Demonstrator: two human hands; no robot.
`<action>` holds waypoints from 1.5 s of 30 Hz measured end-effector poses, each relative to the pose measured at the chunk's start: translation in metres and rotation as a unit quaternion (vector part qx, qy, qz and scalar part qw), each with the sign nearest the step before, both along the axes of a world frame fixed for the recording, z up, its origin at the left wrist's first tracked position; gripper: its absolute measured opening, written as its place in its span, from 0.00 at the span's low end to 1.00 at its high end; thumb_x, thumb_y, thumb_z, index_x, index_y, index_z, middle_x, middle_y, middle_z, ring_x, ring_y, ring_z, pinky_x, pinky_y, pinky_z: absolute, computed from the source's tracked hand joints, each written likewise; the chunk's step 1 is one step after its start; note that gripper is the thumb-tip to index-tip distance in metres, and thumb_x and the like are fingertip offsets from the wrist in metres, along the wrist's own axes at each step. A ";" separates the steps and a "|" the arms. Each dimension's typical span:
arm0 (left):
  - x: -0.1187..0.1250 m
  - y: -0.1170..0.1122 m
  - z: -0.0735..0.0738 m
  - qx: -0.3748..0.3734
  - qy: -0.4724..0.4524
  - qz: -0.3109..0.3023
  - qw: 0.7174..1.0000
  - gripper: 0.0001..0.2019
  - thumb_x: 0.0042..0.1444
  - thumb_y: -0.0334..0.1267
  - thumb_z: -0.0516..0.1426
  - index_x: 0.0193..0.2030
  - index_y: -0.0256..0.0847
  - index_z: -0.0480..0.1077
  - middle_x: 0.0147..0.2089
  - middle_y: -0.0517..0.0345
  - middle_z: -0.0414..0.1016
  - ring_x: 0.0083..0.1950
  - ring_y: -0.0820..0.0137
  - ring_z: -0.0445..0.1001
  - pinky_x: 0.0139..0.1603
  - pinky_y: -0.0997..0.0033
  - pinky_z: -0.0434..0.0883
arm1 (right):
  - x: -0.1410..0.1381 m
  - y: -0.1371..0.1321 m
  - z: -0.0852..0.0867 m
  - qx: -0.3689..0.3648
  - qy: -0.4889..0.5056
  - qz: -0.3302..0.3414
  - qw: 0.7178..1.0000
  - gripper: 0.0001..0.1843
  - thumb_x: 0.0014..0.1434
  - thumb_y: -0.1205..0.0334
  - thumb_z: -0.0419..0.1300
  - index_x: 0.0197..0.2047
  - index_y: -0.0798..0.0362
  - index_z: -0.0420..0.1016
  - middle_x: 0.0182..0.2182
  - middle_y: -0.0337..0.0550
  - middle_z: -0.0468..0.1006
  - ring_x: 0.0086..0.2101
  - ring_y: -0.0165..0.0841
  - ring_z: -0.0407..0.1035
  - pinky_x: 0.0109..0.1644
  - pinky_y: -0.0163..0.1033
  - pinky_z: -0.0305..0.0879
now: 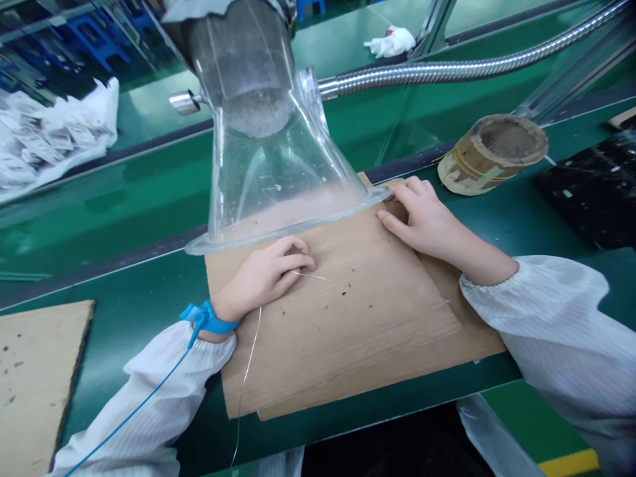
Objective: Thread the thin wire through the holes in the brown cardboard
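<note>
My left hand [272,273], with a blue wrist strap [211,319] around the wrist, is closed on a thin silvery solder wire [252,354]. A short end of the wire pokes out past the fingertips, and its long tail hangs over the table's front edge. Under both hands lie stacked sheets of brown cardboard [338,338] with small dark specks. My right hand [415,215] rests at the far right of the top sheet, thumb and fingers apart, fingertips by the rim of a clear fume hood [278,179]. Its fingertips are partly hidden.
A flexible metal hose [447,69] runs rightward behind the hood. At right stand a cardboard tube [491,156] and a black flat object [591,189]. Another cardboard sheet [40,377] lies at left. Beyond the ledge are a white bag of parts [54,136] and a white crumpled item [391,42].
</note>
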State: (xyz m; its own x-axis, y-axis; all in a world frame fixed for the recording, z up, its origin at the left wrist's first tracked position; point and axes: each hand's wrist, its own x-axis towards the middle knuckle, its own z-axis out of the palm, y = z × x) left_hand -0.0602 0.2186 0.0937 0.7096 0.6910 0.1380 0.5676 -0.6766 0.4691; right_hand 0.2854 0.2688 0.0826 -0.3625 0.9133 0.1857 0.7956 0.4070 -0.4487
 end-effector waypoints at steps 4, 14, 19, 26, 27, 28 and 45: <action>0.000 0.000 0.000 0.002 0.001 0.007 1.000 0.14 0.69 0.30 0.51 0.48 0.44 0.78 0.54 0.53 0.74 0.48 0.69 0.77 0.47 0.69 0.73 | -0.001 0.000 0.001 -0.004 -0.008 -0.004 1.000 0.21 0.70 0.46 0.54 0.60 0.46 0.71 0.52 0.55 0.72 0.53 0.56 0.66 0.57 0.63 0.67; 0.000 0.001 0.004 -0.020 -0.017 -0.002 1.000 0.15 0.69 0.28 0.50 0.48 0.43 0.78 0.53 0.53 0.75 0.49 0.68 0.77 0.50 0.67 0.72 | -0.001 -0.001 0.001 0.000 -0.003 0.004 1.000 0.21 0.70 0.48 0.54 0.60 0.47 0.71 0.54 0.55 0.72 0.54 0.56 0.66 0.58 0.63 0.67; 0.000 0.003 0.004 -0.050 -0.058 0.016 0.997 0.17 0.66 0.26 0.49 0.46 0.43 0.79 0.50 0.54 0.75 0.48 0.69 0.76 0.51 0.66 0.72 | -0.001 0.000 0.001 -0.004 -0.010 -0.002 1.000 0.21 0.69 0.47 0.55 0.60 0.46 0.71 0.53 0.55 0.72 0.54 0.57 0.66 0.58 0.65 0.67; 0.000 0.003 0.004 -0.054 -0.090 0.035 0.994 0.17 0.64 0.24 0.49 0.45 0.41 0.78 0.48 0.54 0.75 0.44 0.71 0.75 0.48 0.68 0.71 | -0.001 0.000 0.002 -0.009 -0.005 -0.001 1.000 0.21 0.70 0.47 0.55 0.60 0.47 0.71 0.53 0.55 0.72 0.54 0.56 0.66 0.58 0.64 0.66; 0.000 0.003 0.004 -0.052 -0.082 0.029 0.995 0.17 0.64 0.24 0.49 0.45 0.42 0.79 0.49 0.54 0.75 0.46 0.70 0.75 0.49 0.67 0.71 | -0.001 0.000 0.001 -0.009 -0.006 -0.001 1.000 0.21 0.70 0.47 0.55 0.60 0.47 0.71 0.53 0.55 0.72 0.54 0.57 0.66 0.59 0.64 0.66; 0.000 0.003 0.004 -0.049 -0.071 0.024 0.996 0.18 0.64 0.24 0.49 0.46 0.42 0.79 0.50 0.54 0.74 0.47 0.70 0.75 0.50 0.67 0.71 | 0.000 0.000 0.001 -0.008 -0.007 0.000 1.000 0.21 0.70 0.47 0.55 0.60 0.47 0.71 0.54 0.54 0.72 0.55 0.57 0.66 0.59 0.65 0.66; -0.006 0.005 0.003 -0.065 -0.065 -0.035 0.995 0.19 0.67 0.25 0.49 0.52 0.43 0.79 0.52 0.55 0.75 0.50 0.71 0.77 0.53 0.68 0.71 | 0.000 0.000 -0.001 0.015 -0.018 0.004 1.000 0.23 0.70 0.46 0.54 0.61 0.48 0.72 0.53 0.55 0.72 0.53 0.56 0.67 0.58 0.64 0.68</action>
